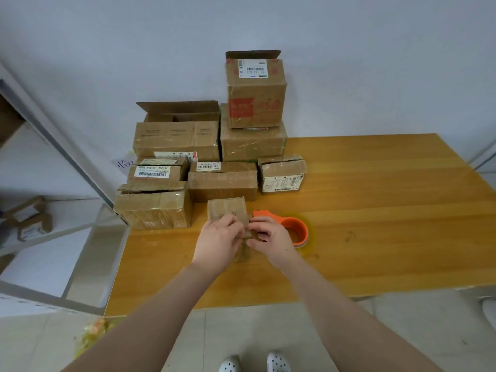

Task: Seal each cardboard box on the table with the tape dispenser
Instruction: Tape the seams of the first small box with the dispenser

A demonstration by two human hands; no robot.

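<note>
Both left hand (pixel 218 238) and right hand (pixel 269 237) pinch the near edge of the small box (pixel 226 208), fingers curled, apparently smoothing its seam; the tape dispenser (pixel 294 226) lies parked just beside.

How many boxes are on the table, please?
8 boxes: two stacked at back, open one left, four in front, one held; more may be hidden.

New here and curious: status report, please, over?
Left hand and right hand both grip small box. Tape dispenser lies on table by right hand. Stacked boxes behind, clear of hands.
</note>
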